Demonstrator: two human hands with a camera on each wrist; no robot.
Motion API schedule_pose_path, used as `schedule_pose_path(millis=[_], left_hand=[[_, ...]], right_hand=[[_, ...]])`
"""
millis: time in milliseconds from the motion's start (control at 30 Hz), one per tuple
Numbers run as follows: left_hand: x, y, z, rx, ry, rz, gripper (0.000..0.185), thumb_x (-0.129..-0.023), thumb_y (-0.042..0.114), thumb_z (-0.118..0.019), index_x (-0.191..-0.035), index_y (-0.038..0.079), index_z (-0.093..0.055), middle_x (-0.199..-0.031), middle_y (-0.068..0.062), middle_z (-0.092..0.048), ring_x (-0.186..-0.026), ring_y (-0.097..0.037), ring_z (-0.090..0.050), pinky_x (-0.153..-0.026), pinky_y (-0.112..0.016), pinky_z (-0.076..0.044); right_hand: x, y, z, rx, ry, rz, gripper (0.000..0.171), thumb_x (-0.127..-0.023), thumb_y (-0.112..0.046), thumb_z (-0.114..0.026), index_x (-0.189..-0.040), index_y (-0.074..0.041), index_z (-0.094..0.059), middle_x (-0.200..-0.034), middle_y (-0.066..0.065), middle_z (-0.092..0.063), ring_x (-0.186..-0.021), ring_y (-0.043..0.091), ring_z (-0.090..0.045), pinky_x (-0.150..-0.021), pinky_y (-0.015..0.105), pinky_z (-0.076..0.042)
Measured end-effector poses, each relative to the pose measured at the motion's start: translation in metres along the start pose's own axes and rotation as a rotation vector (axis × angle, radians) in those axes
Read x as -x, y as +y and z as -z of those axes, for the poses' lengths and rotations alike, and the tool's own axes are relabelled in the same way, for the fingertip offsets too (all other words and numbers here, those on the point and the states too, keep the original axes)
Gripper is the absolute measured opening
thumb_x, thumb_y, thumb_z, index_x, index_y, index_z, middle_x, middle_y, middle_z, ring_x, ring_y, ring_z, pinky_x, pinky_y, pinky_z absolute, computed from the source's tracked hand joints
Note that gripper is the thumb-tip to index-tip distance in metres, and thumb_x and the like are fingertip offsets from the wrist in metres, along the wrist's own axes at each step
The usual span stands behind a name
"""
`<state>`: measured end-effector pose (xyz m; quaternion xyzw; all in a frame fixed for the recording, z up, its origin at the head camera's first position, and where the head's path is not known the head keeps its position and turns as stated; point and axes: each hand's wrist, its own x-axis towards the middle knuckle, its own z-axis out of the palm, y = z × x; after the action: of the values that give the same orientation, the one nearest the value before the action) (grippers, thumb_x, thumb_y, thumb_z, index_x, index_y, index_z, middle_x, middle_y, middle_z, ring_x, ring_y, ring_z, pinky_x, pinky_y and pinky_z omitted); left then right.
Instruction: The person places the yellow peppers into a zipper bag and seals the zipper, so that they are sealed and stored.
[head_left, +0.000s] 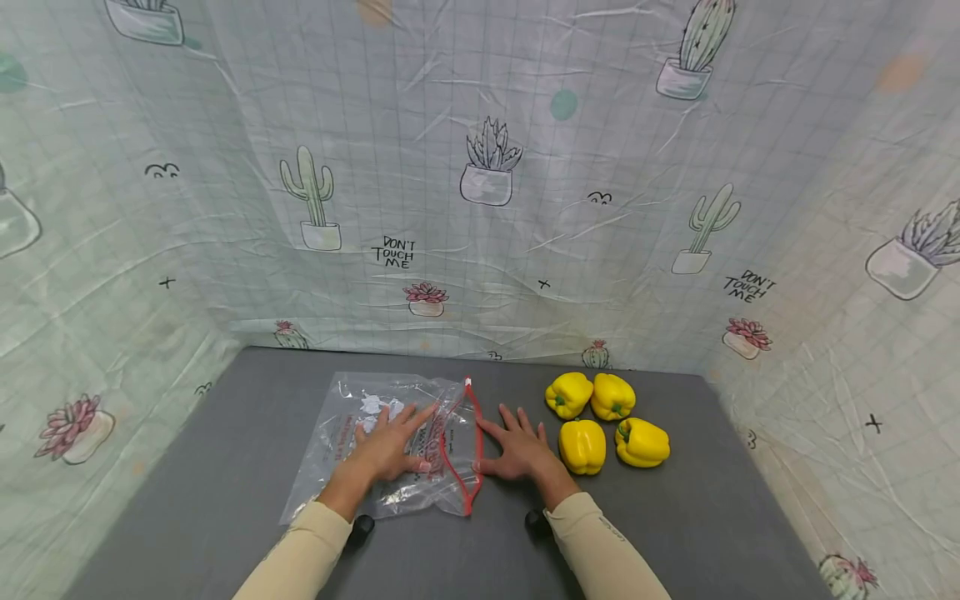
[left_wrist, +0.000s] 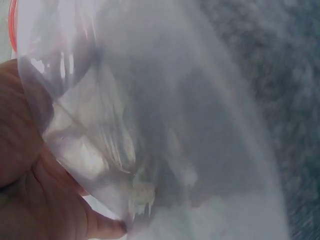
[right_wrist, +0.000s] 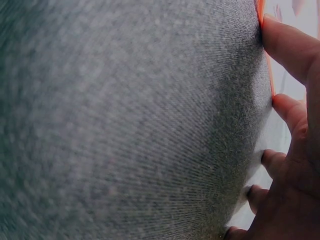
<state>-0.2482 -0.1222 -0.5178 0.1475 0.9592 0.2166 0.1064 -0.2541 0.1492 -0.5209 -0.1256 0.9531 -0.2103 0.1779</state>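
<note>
1. Bag [head_left: 390, 446] lay flat mid-table, still empty, under the flat left hand [head_left: 390, 450].
2. Right hand [head_left: 521, 450] rested spread and ungripping beside its red zip edge.
3. Four peppers [head_left: 607, 429] waited outside, toward the table's [head_left: 225, 483] right edge.

Grey table top [head_left: 225, 500], cactus-print cloth walls [head_left: 525, 250] — creased, pale green

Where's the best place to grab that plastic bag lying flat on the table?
Probably the red zip edge of the bag, pinched from the right, where the right hand is. That stiffer rim faces the peppers; the rest lies flat under the left hand.
</note>
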Motion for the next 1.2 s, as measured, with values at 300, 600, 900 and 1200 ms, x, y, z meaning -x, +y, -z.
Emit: schedule_pose_path(millis=[300, 600, 900, 1200], left_hand=[[0.0, 0.005, -0.001, -0.075, 0.038, -0.069, 0.098, -0.082, 0.033, -0.083, -0.163, 0.046, -0.028, -0.176, -0.012, -0.018, -0.158, -0.057, -0.01, -0.109, -0.091, -0.013], [0.002, 0.003, 0.002, -0.14, 0.057, -0.16, 0.072, -0.086, 0.017, -0.083, -0.15, 0.036, -0.055, -0.171, -0.01, -0.034, -0.156, -0.051, -0.027, -0.109, -0.089, -0.022], [-0.005, 0.017, -0.003, 0.094, 0.086, 0.018, 0.024, -0.101, 0.041, -0.06, -0.087, 0.025, -0.07, -0.143, -0.009, -0.061, -0.136, -0.036, -0.055, -0.101, -0.091, -0.027], [-0.003, 0.024, -0.004, 0.058, 0.012, 0.071, 0.054, -0.078, 0.035, -0.087, -0.129, 0.027, -0.073, -0.166, -0.014, -0.038, -0.154, -0.058, -0.023, -0.102, -0.095, -0.013]], right_hand=[[-0.002, 0.001, 0.001, 0.011, -0.012, -0.019, 0.078, -0.093, -0.055, -0.071, -0.161, -0.034, -0.04, -0.176, 0.01, -0.017, -0.164, 0.043, -0.008, -0.126, 0.074, -0.004], [0.001, 0.002, 0.002, 0.002, 0.004, -0.004, 0.077, -0.094, -0.05, -0.071, -0.161, -0.031, -0.04, -0.176, 0.012, -0.017, -0.163, 0.045, -0.007, -0.126, 0.075, -0.003], [0.007, 0.001, -0.002, -0.018, 0.015, -0.014, 0.077, -0.093, -0.052, -0.072, -0.161, -0.032, -0.041, -0.176, 0.013, -0.018, -0.163, 0.045, -0.008, -0.125, 0.075, -0.003], [0.001, 0.001, -0.003, -0.024, 0.0, -0.018, 0.079, -0.093, -0.054, -0.071, -0.162, -0.035, -0.038, -0.177, 0.01, -0.016, -0.164, 0.044, -0.006, -0.126, 0.073, -0.001]])
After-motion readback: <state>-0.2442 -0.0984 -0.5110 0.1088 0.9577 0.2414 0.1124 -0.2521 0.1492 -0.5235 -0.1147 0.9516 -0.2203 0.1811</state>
